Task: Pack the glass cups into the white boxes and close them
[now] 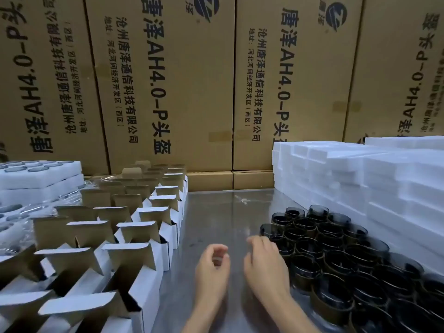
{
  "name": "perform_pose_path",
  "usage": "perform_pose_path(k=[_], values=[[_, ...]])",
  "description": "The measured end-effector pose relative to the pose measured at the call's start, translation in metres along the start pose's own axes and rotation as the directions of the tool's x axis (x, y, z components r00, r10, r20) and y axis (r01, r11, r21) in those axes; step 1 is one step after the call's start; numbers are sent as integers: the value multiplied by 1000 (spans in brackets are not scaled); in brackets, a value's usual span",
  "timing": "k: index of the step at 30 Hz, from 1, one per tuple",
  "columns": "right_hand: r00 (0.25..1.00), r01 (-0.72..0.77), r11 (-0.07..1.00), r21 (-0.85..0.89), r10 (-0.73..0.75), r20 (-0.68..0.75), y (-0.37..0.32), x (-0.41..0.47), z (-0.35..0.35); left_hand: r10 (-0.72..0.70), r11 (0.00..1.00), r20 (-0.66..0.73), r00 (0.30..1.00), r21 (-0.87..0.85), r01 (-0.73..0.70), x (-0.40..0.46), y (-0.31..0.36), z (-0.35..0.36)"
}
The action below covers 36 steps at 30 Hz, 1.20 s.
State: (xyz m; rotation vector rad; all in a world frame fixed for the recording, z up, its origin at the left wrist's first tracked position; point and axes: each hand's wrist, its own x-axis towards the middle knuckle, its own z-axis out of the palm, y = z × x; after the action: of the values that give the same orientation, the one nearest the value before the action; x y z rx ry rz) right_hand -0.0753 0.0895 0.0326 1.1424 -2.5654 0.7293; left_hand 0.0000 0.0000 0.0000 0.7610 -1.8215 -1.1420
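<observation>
Several dark glass cups (336, 255) with brown card sleeves stand packed together on the right of the metal table (216, 212). On the left stand several white boxes (134, 239), their lids raised and brown insides showing. My left hand (211, 270) hovers over the table's middle with fingers loosely curled, holding nothing. My right hand (264, 263) lies just right of it, fingers relaxed, its far edge at the nearest cups; it holds nothing.
White foam trays (360, 176) are stacked at the back right. More foam trays (40, 176) with round pockets and clear plastic wrap lie at the far left. Tall brown cartons (168, 80) wall off the back of the table.
</observation>
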Motion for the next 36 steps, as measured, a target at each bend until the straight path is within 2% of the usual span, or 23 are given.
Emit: perform_pose_path(k=[2, 5, 10, 14, 18, 21, 25, 27, 30, 32, 34, 36], values=[[995, -4, 991, -133, -9, -98, 3, 17, 10, -15, 1000, -28, 999, 12, 16, 6, -5, -2], [993, -111, 950, -291, 94, -71, 9, 42, 21, 3, 1000, -13, 1000, -7, -3, 12, -15, -3], [985, -167, 914, -371, 140, -97, 14, 64, 27, 16, 1000, -22, 1000, -25, -17, 15, -20, -3], [993, -62, 931, -358, 21, -118, 18, 67, 23, 34, 998, -11, 999, -50, -35, 14, -20, -2], [943, 149, 974, -171, -192, -272, 7, 51, 13, 66, 997, -22, 998, -48, -67, 13, -20, 0], [830, 344, 938, -53, -330, -450, -6, 34, 8, 155, 988, -35, 987, 3, -155, 12, -19, 1], [743, 524, 852, 1, -457, -488, -16, 11, 13, 260, 966, -16, 966, -9, -260, 10, -13, 2], [735, 556, 831, 25, -477, -482, -16, 6, 19, 233, 972, -38, 972, -28, -235, 11, -12, 1], [776, 549, 825, 133, -444, -448, -15, 5, 24, 200, 975, -21, 980, -91, -201, 12, -10, -1], [847, 490, 795, 356, -339, -410, -15, 6, 21, 201, 966, 13, 980, -169, -196, 12, -7, -3], [930, 339, 723, 601, -164, -328, -13, 7, 18, 205, 947, 47, 978, -264, -186, 12, -6, -3], [994, 98, 596, 797, -16, -111, -9, 11, 15, 205, 934, 85, 975, -313, -169, 13, -7, -3]])
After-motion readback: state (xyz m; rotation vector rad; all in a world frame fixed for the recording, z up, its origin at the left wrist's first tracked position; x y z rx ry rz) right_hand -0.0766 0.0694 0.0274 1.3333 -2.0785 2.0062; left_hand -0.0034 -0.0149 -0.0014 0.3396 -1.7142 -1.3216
